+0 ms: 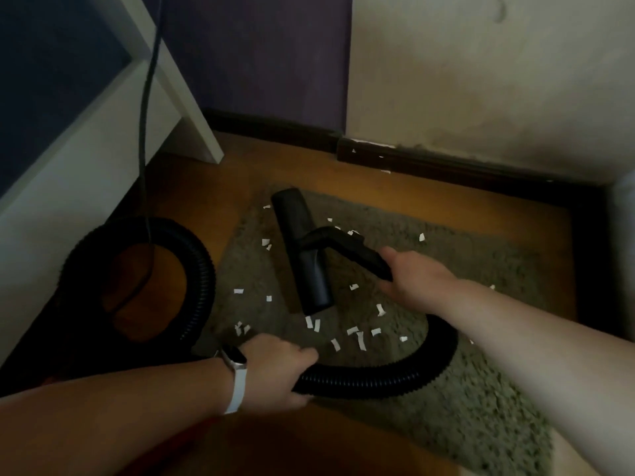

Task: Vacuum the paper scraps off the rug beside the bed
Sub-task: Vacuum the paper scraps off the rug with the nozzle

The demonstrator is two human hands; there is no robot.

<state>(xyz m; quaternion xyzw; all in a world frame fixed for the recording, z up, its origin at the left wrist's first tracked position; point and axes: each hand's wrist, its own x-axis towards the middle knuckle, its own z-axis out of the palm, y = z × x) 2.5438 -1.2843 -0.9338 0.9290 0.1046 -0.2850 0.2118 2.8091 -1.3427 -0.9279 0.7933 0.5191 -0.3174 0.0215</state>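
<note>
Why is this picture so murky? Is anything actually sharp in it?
Head view: the room is dimly lit, so the black hose and nozzle lose detail, and the lower left by the bed sinks into shadow; the white paper scraps stand out brightest; the near corner of the rug looks soft and smeared.

An orange-brown wooden floor [202, 187] meets a dark skirting board [446, 166] under a cream plaster wall [481, 63] (stained dark near its base); a flat purple panel [261, 56] stands to the left of that wall.
</note>
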